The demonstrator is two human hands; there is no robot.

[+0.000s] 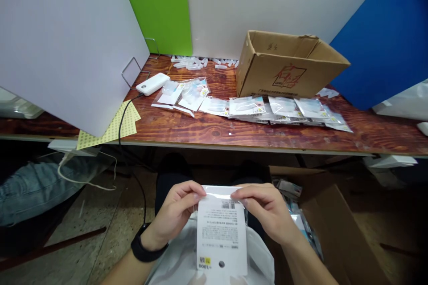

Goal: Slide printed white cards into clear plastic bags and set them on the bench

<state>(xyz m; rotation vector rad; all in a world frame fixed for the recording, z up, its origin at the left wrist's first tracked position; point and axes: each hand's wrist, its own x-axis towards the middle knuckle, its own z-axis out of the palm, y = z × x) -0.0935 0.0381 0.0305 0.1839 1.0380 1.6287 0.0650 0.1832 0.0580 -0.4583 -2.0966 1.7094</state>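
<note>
Over my lap, a flat clear plastic packet (222,236) holds a white printed card with a barcode, lines of small text and "1000" at its lower edge; the print is upside down to me. My left hand (175,211) is closed in a pinch on the packet's top left corner. At the top right corner, the thumb and fingers of my right hand (265,209) pinch the same clear flap. Beneath the packet, a white plastic bag (261,254) covers my lap.
On the wooden table (187,129) lie similar packets (247,107), small translucent tubes (190,62), a cabled white power bank (153,83) and yellow dotted sticker sheets (113,127). A cardboard box (284,71) stands behind. Another carton (344,231) with packets sits right, below. A person's jeans-clad leg (30,189) is left.
</note>
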